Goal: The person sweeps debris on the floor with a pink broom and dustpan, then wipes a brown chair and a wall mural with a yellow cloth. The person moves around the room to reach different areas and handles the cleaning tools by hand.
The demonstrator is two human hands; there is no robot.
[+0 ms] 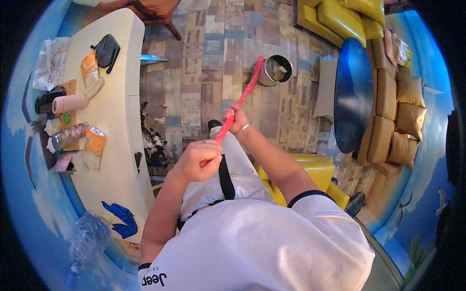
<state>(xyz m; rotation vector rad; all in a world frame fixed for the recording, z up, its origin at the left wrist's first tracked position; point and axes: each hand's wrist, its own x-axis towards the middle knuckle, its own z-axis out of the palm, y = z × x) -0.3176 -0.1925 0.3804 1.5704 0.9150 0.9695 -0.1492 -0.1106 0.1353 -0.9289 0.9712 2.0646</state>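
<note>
Both my hands grip a long red stick (248, 88), which slants from my lap up towards the floor ahead. My left hand (202, 160) is closed around its near end, with a ring on one finger. Further along the stick, my right hand (236, 119) holds it, a bracelet at the wrist. The far end of the stick lies beside the left side of a round metal bin (267, 78) on the wood-patterned floor; touching or not, I cannot tell. Pale, crumpled matter (279, 72) shows inside the bin.
A long cream table (109, 120) stands at the left, bearing bottles, orange packets and a blue glove (122, 218). Dark and white litter (154, 142) lies by its base. At the right are an oval blue table (353, 98), a brown sofa (386, 109) and a yellow seat (313, 163).
</note>
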